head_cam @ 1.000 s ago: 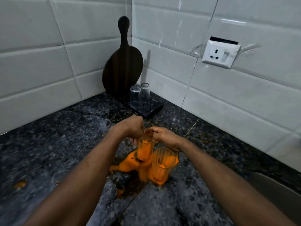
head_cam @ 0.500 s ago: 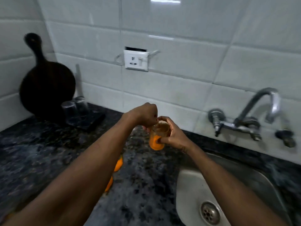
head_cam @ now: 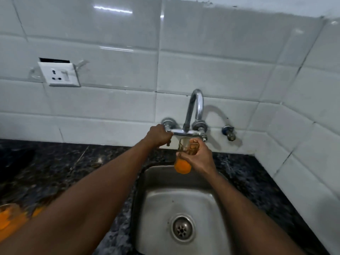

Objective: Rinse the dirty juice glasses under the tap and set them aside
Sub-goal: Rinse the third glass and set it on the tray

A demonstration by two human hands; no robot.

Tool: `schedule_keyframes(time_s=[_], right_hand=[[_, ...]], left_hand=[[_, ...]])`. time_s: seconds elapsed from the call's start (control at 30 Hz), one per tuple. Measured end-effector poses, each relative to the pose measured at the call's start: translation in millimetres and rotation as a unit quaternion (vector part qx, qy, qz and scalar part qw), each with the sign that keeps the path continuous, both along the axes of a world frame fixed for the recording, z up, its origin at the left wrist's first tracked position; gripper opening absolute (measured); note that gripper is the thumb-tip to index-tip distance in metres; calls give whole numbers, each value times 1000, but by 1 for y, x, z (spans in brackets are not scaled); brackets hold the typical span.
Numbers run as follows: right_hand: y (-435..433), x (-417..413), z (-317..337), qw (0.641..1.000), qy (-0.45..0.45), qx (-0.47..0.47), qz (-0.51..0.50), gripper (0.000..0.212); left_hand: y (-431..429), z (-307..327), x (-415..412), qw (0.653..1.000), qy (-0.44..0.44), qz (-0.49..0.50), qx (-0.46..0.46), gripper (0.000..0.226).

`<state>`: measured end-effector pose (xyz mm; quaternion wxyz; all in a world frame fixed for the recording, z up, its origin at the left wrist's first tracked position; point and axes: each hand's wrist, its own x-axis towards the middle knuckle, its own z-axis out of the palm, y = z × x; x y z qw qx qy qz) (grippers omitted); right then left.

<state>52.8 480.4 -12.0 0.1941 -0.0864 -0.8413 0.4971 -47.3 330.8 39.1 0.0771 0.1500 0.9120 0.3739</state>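
Now, right hand (head_cam: pixel 200 159) gripping glass (head_cam: pixel 182 166), beside tap (head_cam: pixel 197 105)

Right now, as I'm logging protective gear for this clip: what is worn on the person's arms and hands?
Nothing that shows. The left hand and right hand are bare, with no gloves, rings or watch in view, and both forearms are uncovered to the frame's bottom edge, no sleeve or band visible.

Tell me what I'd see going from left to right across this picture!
Orange juice spill → wall socket → left hand gripping the tap handle → juice glass held in the right hand → small wall valve.
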Motion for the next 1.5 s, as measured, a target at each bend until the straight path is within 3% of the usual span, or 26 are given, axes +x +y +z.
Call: schedule_keyframes(time_s=[0.1,0.23,0.37,0.53,0.6,0.67,0.73,0.77,0.83,0.9,1.03,1.07,1.13,1.17,1.23,1.3,1.37,1.43,1.47,1.5], right_hand=[[13,-1,3,999,6,17,-28,68],[20,-7,4,999,15,18,-33,76],[18,-12,4,1000,6,9,-25,79],[8,-12,1,1000,7,-5,-8,69],[6,-12,0,1000,12,-21,-10,69],[5,-10,-1,999,10,-45,-15,72],[4,-5,-2,998,1,-60,-11,74],[3,-2,-2,998,-7,-58,-8,75],[3,3,0,999,-35,-37,-7,76],[3,8,4,998,-46,5,-32,76],[6,14,-5,966,34,249,-56,55],[7,14,-5,970,11,242,-11,40],[12,12,5,977,-102,139,124,13],[14,11,13,964,-158,102,188,19],[18,6,28,921,-237,97,294,41],[17,0,40,892,-248,135,354,57],[17,-10,39,844,-209,296,396,60],[20,-17,31,733,-163,542,377,63],[21,-16,26,699,-139,601,363,64],[23,-17,21,709,-138,592,359,62]], left_hand=[[18,-7,-1,999,17,7,-32,44],[31,-9,-5,996,47,70,-17,27],[29,-23,-17,990,14,120,72,25],[21,-34,-18,981,-6,130,144,44],[21,-48,-11,968,-50,145,201,56],[23,-71,3,913,-234,142,304,71],[28,-91,24,815,-438,72,372,83],[33,-99,32,772,-492,30,401,83],[40,-100,43,728,-509,11,458,68],[46,-96,45,740,-484,39,466,50],[47,-98,41,772,-443,91,447,46],[45,-100,42,773,-439,94,448,46],[37,-105,42,785,-420,97,444,48],[32,-104,44,792,-412,87,442,50],[20,-99,48,806,-403,48,430,51],[12,-92,48,818,-402,23,411,51],[7,-83,44,834,-404,42,375,44],[0,-74,39,851,-420,46,312,39],[-3,-70,37,859,-422,42,287,39],[-6,-67,35,860,-423,32,284,40]])
